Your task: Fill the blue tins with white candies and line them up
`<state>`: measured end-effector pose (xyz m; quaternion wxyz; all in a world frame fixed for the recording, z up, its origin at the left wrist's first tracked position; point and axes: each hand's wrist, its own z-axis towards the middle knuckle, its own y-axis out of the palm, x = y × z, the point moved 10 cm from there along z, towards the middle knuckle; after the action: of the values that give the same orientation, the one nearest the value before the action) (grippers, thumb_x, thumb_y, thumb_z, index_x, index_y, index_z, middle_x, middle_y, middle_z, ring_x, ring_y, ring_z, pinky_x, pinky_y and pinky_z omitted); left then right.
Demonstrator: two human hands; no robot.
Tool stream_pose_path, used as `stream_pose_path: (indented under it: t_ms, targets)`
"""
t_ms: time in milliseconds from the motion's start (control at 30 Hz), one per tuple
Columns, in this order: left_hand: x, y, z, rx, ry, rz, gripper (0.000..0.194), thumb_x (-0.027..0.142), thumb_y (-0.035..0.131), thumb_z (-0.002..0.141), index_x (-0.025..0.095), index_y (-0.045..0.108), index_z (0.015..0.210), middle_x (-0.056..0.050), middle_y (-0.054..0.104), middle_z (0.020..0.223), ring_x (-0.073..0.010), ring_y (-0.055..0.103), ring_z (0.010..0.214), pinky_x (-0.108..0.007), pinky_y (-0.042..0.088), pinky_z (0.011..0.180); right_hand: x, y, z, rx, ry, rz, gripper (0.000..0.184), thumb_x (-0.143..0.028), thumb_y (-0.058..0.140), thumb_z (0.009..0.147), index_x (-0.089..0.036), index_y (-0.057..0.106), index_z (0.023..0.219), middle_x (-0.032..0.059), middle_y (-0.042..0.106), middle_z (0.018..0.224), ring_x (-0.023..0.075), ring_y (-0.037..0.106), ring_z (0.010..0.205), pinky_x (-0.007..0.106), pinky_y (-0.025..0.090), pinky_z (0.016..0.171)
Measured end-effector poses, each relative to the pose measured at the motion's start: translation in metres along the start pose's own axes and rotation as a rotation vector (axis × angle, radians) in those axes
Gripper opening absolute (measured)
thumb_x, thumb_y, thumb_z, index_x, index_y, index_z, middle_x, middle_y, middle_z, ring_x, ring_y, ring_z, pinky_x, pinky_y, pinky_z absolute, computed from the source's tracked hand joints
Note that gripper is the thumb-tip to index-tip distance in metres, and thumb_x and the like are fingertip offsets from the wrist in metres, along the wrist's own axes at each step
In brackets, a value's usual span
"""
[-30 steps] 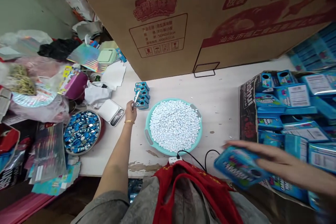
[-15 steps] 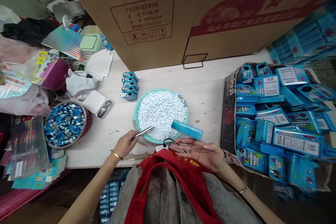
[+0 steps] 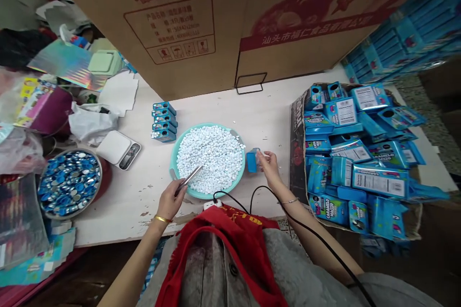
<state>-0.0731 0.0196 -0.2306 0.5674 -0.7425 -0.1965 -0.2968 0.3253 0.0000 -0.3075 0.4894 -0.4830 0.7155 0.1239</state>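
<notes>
A counter (image 3: 127,204) set around a basin (image 3: 174,160) of white pellets (image 3: 212,156)

Taking the basin as the clock's centre, a large cardboard box (image 3: 180,74) closes off twelve o'clock. A lower carton (image 3: 297,146) at three is heaped with blue boxes (image 3: 342,170), apparently kept within the right arm's reach. The basin itself sits between the two arms, likely so that both can get at it. Between eight and nine stands a pot (image 3: 105,175) of blue-and-silver caps (image 3: 70,180); a white scale (image 3: 115,147) lies just past nine. At ten, a row of small boxes (image 3: 164,122) stands tightly side by side, probably to save space.

The right hand (image 3: 270,165), just beside the rim at three, has its fingers closed on a blue box (image 3: 252,160). The visible face runs longest from twelve to six, but the box looks foreshortened; I cannot tell which end is which, or whether it touches the counter. The left hand (image 3: 171,199), between seven and eight, is wrapped around a metal tool (image 3: 189,180). Its long axis points between one and two, the tip over the pellets.
</notes>
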Motion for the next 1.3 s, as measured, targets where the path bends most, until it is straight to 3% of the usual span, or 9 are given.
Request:
stream_pose_path:
  t_ms: [167, 333, 433, 567, 833, 933, 1000, 1133, 1300]
  targets:
    - [0.005, 0.009, 0.003, 0.001, 0.026, 0.016, 0.034, 0.046, 0.046, 0.093, 0.021, 0.060, 0.112, -0.008, 0.070, 0.108, -0.0217, 0.067, 0.102, -0.037, 0.055, 0.093, 0.025, 0.006, 0.003, 0.042, -0.079, -0.188, 0.079, -0.066, 0.057, 0.075, -0.014, 0.043, 0.133, 0.0179, 0.051, 0.129, 0.0238, 0.059, 0.105, 0.038, 0.050, 0.091]
    - [0.013, 0.010, 0.008, 0.047, 0.084, 0.024, 0.032, 0.043, 0.048, 0.093, 0.019, 0.062, 0.110, -0.008, 0.071, 0.105, -0.0207, 0.068, 0.098, -0.034, 0.056, 0.089, -0.035, 0.035, -0.004, -0.043, -0.526, -0.270, 0.065, -0.056, 0.036, 0.095, -0.018, 0.031, 0.147, 0.0168, 0.030, 0.155, 0.0250, 0.027, 0.145, 0.047, 0.031, 0.115]
    - [0.018, 0.011, 0.013, 0.046, 0.102, 0.013, 0.033, 0.044, 0.049, 0.092, 0.019, 0.063, 0.109, -0.007, 0.071, 0.102, -0.0202, 0.068, 0.096, -0.033, 0.056, 0.086, -0.070, 0.076, -0.004, -0.176, -0.724, -0.385, 0.066, -0.055, 0.034, 0.097, -0.019, 0.025, 0.152, 0.0133, 0.017, 0.162, 0.0248, 0.011, 0.151, 0.049, 0.024, 0.119]
    - [0.017, 0.006, 0.016, 0.064, 0.098, 0.009, 0.033, 0.044, 0.052, 0.091, 0.019, 0.064, 0.108, -0.007, 0.071, 0.103, -0.0201, 0.068, 0.096, -0.033, 0.056, 0.085, -0.086, 0.127, -0.012, -0.272, -0.828, -0.550, 0.068, -0.056, 0.037, 0.096, -0.015, 0.030, 0.150, 0.0153, 0.025, 0.160, 0.0282, 0.012, 0.151, 0.054, 0.015, 0.121]
    - [-0.001, 0.001, 0.011, 0.132, -0.003, -0.039, 0.038, 0.049, 0.055, 0.087, 0.017, 0.066, 0.104, -0.008, 0.072, 0.099, -0.0211, 0.068, 0.090, -0.034, 0.056, 0.085, -0.110, 0.177, -0.077, -0.391, -0.899, -0.416, 0.072, -0.056, 0.041, 0.096, -0.010, 0.029, 0.150, 0.0188, 0.022, 0.160, 0.0279, 0.010, 0.151, 0.049, 0.020, 0.121]
    - [0.007, -0.012, 0.026, 0.188, -0.032, -0.037, 0.041, 0.051, 0.055, 0.086, 0.017, 0.064, 0.108, -0.008, 0.071, 0.100, -0.0208, 0.067, 0.089, -0.034, 0.055, 0.083, -0.126, 0.161, -0.077, -0.391, -0.951, -0.269, 0.056, -0.050, 0.042, 0.097, -0.021, 0.038, 0.146, 0.0111, 0.033, 0.157, 0.0239, 0.021, 0.149, 0.046, 0.026, 0.120]
    - [0.023, -0.022, 0.049, 0.214, -0.006, -0.016, 0.044, 0.052, 0.058, 0.083, 0.017, 0.063, 0.109, -0.007, 0.070, 0.098, -0.0195, 0.066, 0.085, -0.032, 0.054, 0.079, -0.121, 0.123, -0.051, -0.255, -0.890, -0.160, 0.046, -0.047, 0.043, 0.097, -0.024, 0.048, 0.137, 0.0106, 0.046, 0.146, 0.0228, 0.036, 0.141, 0.044, 0.033, 0.115]
    - [0.082, -0.026, 0.132, 0.172, 0.146, 0.090, 0.034, 0.049, 0.059, 0.083, 0.018, 0.062, 0.095, -0.001, 0.065, 0.078, -0.0145, 0.058, 0.068, -0.026, 0.048, 0.066, -0.050, 0.025, 0.029, 0.207, -0.472, -0.122, 0.047, -0.054, 0.047, 0.090, -0.017, 0.058, 0.117, 0.0149, 0.058, 0.117, 0.0260, 0.056, 0.111, 0.047, 0.046, 0.099]
    - [0.150, 0.052, 0.266, -0.193, 0.291, 0.387, 0.022, 0.038, 0.053, 0.088, 0.019, 0.062, 0.094, -0.002, 0.066, 0.079, -0.0162, 0.060, 0.073, -0.026, 0.046, 0.069, 0.011, 0.020, 0.060, 0.186, -0.241, -0.397, 0.068, -0.064, 0.060, 0.075, -0.013, 0.054, 0.119, 0.0171, 0.061, 0.106, 0.0305, 0.058, 0.097, 0.046, 0.049, 0.086]
